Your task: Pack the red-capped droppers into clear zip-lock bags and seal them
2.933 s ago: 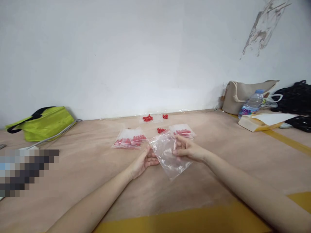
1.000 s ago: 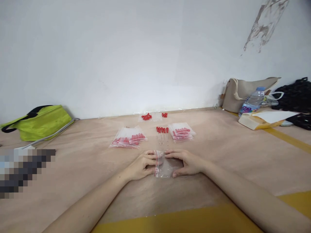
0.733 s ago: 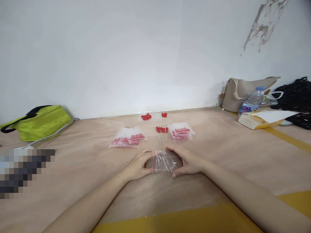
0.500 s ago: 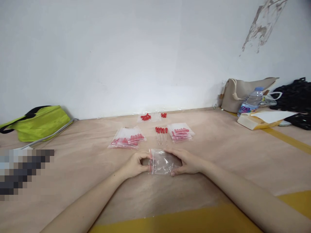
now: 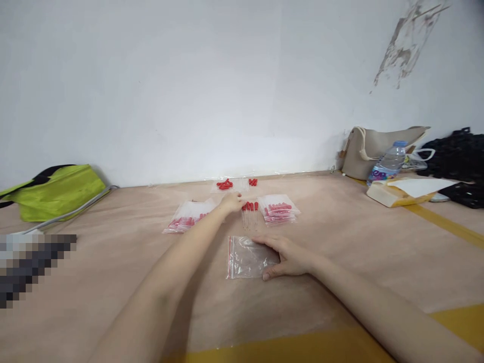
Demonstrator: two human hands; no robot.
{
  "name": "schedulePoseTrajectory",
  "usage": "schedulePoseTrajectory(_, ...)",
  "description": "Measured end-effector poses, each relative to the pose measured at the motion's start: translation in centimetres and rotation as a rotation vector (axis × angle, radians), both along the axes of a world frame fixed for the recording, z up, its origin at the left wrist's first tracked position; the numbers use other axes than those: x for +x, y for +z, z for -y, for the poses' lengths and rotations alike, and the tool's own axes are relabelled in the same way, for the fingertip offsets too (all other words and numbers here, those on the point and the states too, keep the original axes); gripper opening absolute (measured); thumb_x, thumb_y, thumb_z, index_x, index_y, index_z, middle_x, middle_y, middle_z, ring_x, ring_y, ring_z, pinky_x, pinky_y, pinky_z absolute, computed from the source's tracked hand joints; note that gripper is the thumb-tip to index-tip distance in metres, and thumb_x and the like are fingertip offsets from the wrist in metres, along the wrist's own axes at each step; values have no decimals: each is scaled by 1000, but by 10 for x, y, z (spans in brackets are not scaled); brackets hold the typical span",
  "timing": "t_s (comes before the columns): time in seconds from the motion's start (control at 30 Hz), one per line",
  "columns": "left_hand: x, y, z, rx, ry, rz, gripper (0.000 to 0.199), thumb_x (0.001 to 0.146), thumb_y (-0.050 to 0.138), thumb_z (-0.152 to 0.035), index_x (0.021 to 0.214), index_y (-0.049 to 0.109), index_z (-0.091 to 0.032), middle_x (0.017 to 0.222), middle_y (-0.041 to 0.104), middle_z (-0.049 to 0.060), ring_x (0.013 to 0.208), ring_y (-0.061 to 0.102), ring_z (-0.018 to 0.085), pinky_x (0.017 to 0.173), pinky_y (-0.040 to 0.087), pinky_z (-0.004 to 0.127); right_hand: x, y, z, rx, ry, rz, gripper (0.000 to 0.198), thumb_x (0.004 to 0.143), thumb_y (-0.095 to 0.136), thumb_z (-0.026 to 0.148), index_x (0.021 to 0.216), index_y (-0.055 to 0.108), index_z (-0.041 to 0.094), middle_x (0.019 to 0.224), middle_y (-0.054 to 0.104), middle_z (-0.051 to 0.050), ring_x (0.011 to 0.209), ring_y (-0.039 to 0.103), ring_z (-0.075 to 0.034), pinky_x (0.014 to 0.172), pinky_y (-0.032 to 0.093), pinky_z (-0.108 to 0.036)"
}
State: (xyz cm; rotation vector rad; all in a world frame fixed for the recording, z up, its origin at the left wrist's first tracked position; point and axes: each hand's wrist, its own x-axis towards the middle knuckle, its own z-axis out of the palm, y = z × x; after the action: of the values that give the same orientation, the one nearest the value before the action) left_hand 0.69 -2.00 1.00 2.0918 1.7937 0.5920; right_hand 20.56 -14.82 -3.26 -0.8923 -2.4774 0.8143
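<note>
My left hand [image 5: 233,201] is stretched forward, its fingertips closed at the red bulb of the leftmost glass dropper in a short row; the fingers partly hide it. Beside that hand lie the other droppers [image 5: 251,206], red bulbs away from me, clear stems toward me. My right hand [image 5: 285,257] rests on a clear zip bag [image 5: 245,262], thumb and fingers spread apart over its right end. The bag lies flat, its red-lined zip edge to the left. Filled bags with red bulbs are piled at left [image 5: 183,222] and at right [image 5: 279,209] of the row.
Near the wall lie loose red bulbs [image 5: 226,185] on clear plastic, with a smaller red group [image 5: 253,182] beside them. A lime-green bag [image 5: 62,194] is at left. At right stand a beige bag [image 5: 372,151], a water bottle [image 5: 389,164] and a tissue pack [image 5: 397,194].
My left hand has let go of the zip bag's mouth and reached forward to the dropper row. My right hand stays on the bag, which now lies flatter.
</note>
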Motion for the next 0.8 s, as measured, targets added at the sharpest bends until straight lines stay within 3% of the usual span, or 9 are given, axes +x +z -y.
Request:
schedulePoseTrajectory(0.1, 3, -3, -24, -114, 7, 2, 27, 61, 67, -30, 83, 61, -15, 84, 66, 7, 81, 57, 19, 68, 41, 22, 0, -1, 0, -5, -5, 10, 85, 57, 68, 53, 130, 33, 25, 132, 38, -8, 120, 34, -28, 98, 29, -43)
schedulePoseTrajectory(0.23, -3, -6, -36, -257, -11, 44, 14, 57, 71, -23, 62, 62, -14, 60, 63, 3, 61, 56, 14, 58, 41, 21, 0, -2, -1, 2, 3, 1, 84, 57, 68, 52, 129, 34, 26, 132, 38, -7, 119, 34, -27, 99, 29, -43)
schedulePoseTrajectory(0.8, -14, -5, -38, -462, 19, 358, 22, 53, 74, -12, 50, 52, -12, 46, 56, 0, 53, 56, 13, 59, 48, 27, -1, 3, 2, 8, 6, 2, 83, 58, 68, 52, 129, 35, 25, 130, 40, -7, 118, 36, -26, 99, 29, -41)
